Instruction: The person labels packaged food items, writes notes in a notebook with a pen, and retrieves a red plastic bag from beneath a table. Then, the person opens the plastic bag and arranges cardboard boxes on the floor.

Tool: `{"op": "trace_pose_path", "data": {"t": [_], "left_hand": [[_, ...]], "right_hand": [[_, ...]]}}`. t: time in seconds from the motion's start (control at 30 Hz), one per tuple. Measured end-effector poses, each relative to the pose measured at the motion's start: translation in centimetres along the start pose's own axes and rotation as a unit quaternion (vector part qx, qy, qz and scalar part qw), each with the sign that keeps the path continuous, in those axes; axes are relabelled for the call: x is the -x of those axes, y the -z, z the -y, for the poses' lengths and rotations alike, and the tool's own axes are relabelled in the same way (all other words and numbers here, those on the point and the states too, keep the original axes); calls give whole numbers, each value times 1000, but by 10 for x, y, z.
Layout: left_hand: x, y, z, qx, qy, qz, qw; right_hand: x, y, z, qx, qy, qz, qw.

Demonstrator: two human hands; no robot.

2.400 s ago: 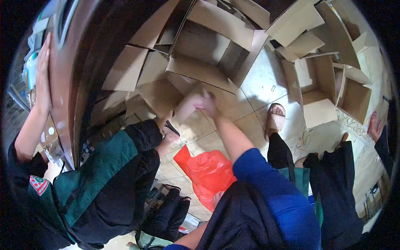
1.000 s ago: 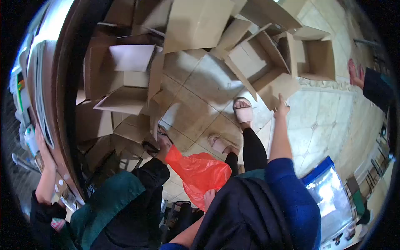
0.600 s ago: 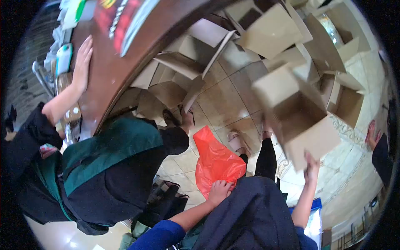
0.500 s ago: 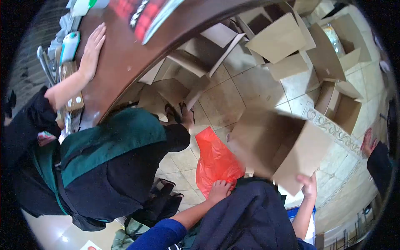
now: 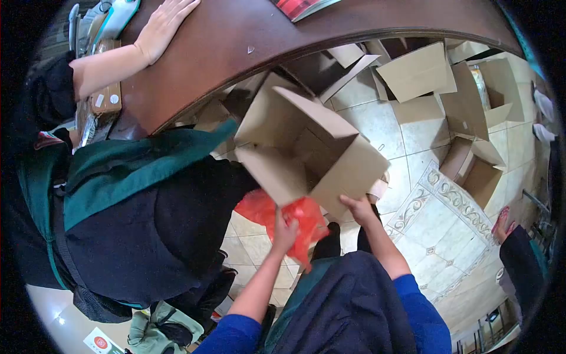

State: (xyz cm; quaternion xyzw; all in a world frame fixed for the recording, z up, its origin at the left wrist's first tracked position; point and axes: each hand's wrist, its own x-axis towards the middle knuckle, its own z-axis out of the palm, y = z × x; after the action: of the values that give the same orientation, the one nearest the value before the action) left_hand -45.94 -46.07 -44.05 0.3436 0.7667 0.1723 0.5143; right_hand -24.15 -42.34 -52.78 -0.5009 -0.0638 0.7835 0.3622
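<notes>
An open cardboard box (image 5: 306, 147) hangs in front of me above the floor, its opening turned toward me. My right hand (image 5: 359, 211) grips the box's flap at the lower right. My left hand (image 5: 285, 231) is closed around the red plastic bag (image 5: 306, 223), just under the box's lower left flap. Part of the bag lies behind that hand and below the box. Whether my left fingers also touch the box, I cannot tell.
At the left a person in black and green rests a hand (image 5: 162, 29) on the brown table (image 5: 236, 53). More open boxes (image 5: 415, 74) lie on the tiled floor beyond the table edge. Another person's foot (image 5: 503, 224) shows at the right.
The box in my right hand has come up and to the left. My left hand has lifted the red bag toward it. The view has turned, showing more of the table.
</notes>
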Motion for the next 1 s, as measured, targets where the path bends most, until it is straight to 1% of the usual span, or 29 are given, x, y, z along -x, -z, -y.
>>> {"op": "trace_pose_path", "data": {"t": [0.03,0.07,0.1,0.13,0.17,0.2,0.23,0.27,0.3,0.33,0.37,0.4,0.43,0.47,0.5,0.57,0.6,0.63,0.67,0.7,0.73,0.77,0.8,0.83,0.87,0.9,0.93,0.97,1.0], "left_hand": [[-18,1,-12,103,-34,-29,994],[-38,7,-8,98,-3,-34,995],[-53,14,-2,92,27,-38,995],[-57,17,-1,94,29,-38,994],[-60,18,-1,125,34,-83,988],[-62,18,0,155,39,-127,979],[-59,19,-1,156,40,-126,979],[-52,21,0,192,47,-128,972],[-45,24,-4,227,55,-129,964],[-34,23,-29,311,20,-112,944],[-30,25,-34,309,21,-111,944],[-26,26,-35,321,19,-91,943],[-22,28,-34,333,18,-71,940],[-27,31,-29,299,14,-57,952],[-32,32,-29,300,15,-57,952],[-52,35,-35,263,-35,-86,960],[-71,41,-16,249,-10,-89,964],[-87,44,-2,249,-9,-89,965],[-101,46,10,239,19,-93,966],[-107,47,16,228,47,-97,968],[-104,49,2,264,89,-85,957],[-97,49,-11,263,89,-84,957],[-85,47,-24,226,98,-124,961],[-76,44,-29,188,107,-162,963],[-68,43,-27,187,108,-160,963],[-61,41,-23,185,76,-168,965],[-52,40,-18,181,46,-176,967],[-43,41,-14,180,45,-176,967],[-36,42,-10,186,46,-172,966]], "right_hand": [[-27,3,-26,39,-51,-19,998],[-46,6,-46,79,-103,-39,991],[-50,-7,-42,81,-105,-40,990],[-51,-28,-36,14,-103,-35,994],[-52,-44,-32,-55,-100,-31,993],[-58,-50,-37,-54,-100,-34,993],[-65,-54,-43,-54,-99,2,994],[-72,-59,-49,-55,-99,38,993],[-69,-70,-41,-56,-101,36,993],[-59,-86,-18,-109,-79,108,985],[-53,-99,-1,-162,-55,180,969],[-54,-104,6,-163,-55,179,969],[-53,-108,10,-157,-31,221,962],[-56,-112,12,-150,-5,263,953],[-63,-116,10,-150,-6,262,953],[-82,-123,-1,-168,-3,138,976],[-91,-131,-4,-168,-4,137,976],[-100,-142,-6,-147,-32,56,987],[-106,-153,-9,-125,-59,-24,990],[-105,-165,-3,-125,-61,-25,990],[-102,-177,7,64,-88,-57,992],[-99,-191,16,251,-113,-88,957],[-106,-200,2,251,-114,-89,957],[-120,-204,-25,202,-103,-115,967],[-130,-210,-46,153,-92,-142,974],[-137,-218,-54,154,-90,-143,974],[-140,-226,-60,184,-56,-150,970],[-143,-231,-64,213,-22,-156,964],[-117,-235,-28,199,-99,-139,965]]}}
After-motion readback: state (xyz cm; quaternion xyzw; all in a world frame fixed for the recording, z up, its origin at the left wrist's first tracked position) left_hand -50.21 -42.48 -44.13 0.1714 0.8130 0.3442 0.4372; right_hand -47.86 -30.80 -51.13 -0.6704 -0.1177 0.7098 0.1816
